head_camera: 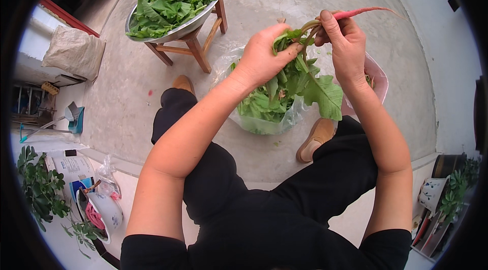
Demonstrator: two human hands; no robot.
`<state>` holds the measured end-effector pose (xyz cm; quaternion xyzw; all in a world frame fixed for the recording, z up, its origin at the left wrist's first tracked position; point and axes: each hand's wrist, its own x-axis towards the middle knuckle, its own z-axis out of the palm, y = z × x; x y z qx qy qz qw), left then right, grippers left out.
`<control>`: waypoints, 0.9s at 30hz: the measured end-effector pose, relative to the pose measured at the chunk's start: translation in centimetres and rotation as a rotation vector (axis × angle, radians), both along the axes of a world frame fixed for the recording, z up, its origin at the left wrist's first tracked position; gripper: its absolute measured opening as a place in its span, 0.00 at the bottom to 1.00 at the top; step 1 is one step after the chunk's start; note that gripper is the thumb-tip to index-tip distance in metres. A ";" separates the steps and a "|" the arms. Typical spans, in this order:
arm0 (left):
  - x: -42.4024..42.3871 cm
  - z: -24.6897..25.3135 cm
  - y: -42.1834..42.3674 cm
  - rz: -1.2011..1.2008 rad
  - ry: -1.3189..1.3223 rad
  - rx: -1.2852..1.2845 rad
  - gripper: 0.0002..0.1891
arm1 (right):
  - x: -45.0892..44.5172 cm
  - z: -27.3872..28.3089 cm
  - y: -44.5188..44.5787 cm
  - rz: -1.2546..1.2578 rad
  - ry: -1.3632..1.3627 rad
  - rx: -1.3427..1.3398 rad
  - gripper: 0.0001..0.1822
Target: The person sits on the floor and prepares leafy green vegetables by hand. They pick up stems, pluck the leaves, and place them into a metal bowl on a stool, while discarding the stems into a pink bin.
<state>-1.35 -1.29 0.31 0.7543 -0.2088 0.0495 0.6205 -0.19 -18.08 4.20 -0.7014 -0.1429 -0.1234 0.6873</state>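
A long thin red radish [356, 12] points to the right from my right hand [343, 41], whose thumb and fingers pinch its top where the stems begin. Closed around the radish's leafy greens [291, 64] is my left hand [267, 51]; large leaves hang below it. Under both hands, a clear plastic bag [267, 127] full of green leaves stands on the floor. Partly hidden behind my right forearm is a pink container [381, 79] with some reddish roots or stems inside. A metal basin [183, 30] heaped with green leaves rests on a wooden chair at the upper left.
The wooden chair [196, 51] stands on the concrete floor ahead of my left foot. My shoes [320, 133] flank the bag. A woven sack [74, 51], a dustpan [78, 117] and potted plants [103, 213] are along the left side; another flowerpot [432, 193] is at the lower right.
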 end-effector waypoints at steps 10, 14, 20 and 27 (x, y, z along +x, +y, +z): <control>-0.6 1.0 0.9 -0.062 0.245 -0.161 0.10 | 0.0 -0.5 0.0 -0.001 -0.028 -0.194 0.12; -0.6 1.5 0.4 0.002 0.183 -0.224 0.07 | 0.0 -0.7 0.1 -0.030 -0.030 -0.152 0.15; -0.2 2.0 1.2 0.185 0.386 -0.513 0.07 | 1.0 -0.1 -0.3 -0.045 0.068 0.115 0.16; -0.3 1.1 2.0 -0.104 0.226 -0.196 0.14 | 1.5 0.1 -2.1 -0.014 0.134 0.169 0.17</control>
